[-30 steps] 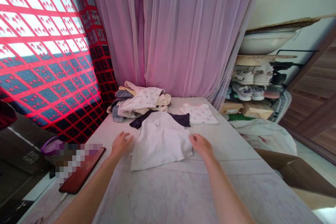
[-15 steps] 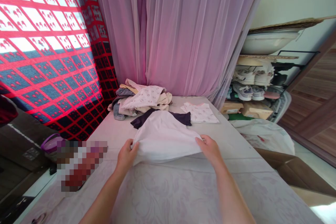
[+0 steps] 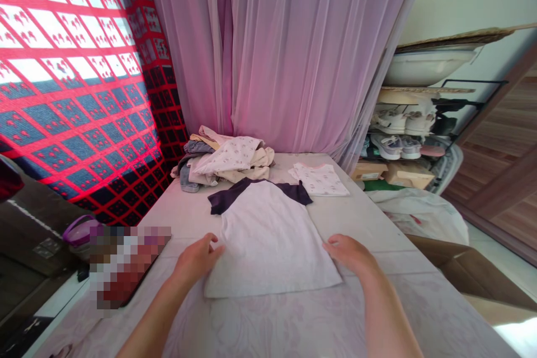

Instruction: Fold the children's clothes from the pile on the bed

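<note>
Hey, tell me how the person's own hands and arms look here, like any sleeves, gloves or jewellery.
The left hand and right hand are both ungloved, with no ring, watch or bracelet visible. Both forearms are bare up to the picture's lower edge, with no sleeve or bold marking showing. Fine details such as the fingernails are too small to make out.

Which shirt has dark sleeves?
The spread shirt between the left hand and right hand; the folded shirt beyond it, to the right, is pale with small prints.
</note>
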Action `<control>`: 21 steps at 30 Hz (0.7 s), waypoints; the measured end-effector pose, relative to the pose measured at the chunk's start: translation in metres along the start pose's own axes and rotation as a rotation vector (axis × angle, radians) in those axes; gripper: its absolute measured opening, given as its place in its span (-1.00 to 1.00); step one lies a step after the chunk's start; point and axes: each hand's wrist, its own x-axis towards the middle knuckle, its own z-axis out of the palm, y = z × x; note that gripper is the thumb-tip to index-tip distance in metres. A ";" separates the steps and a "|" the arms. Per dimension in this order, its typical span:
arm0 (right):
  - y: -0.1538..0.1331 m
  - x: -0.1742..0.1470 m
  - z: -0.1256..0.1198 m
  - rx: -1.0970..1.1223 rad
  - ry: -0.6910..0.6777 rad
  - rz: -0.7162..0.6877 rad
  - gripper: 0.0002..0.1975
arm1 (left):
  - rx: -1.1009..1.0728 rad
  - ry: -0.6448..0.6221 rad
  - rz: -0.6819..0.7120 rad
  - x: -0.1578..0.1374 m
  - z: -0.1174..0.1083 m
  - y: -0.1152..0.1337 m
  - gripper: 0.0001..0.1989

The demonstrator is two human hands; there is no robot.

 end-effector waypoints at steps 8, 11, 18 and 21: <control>-0.024 0.001 0.019 -0.047 0.140 -0.139 -0.73 | 0.088 0.347 0.360 0.048 0.012 -0.004 -0.68; -0.025 0.005 0.022 -0.068 0.206 -0.110 -0.71 | 0.021 0.342 0.364 0.057 0.025 -0.008 -0.71; -0.051 0.068 -0.007 -0.011 0.414 -0.113 -0.68 | -0.162 0.494 0.412 0.061 0.039 -0.018 -0.68; -0.065 0.103 -0.016 0.016 0.408 -0.039 -0.63 | -0.184 0.499 0.407 0.062 0.040 -0.020 -0.68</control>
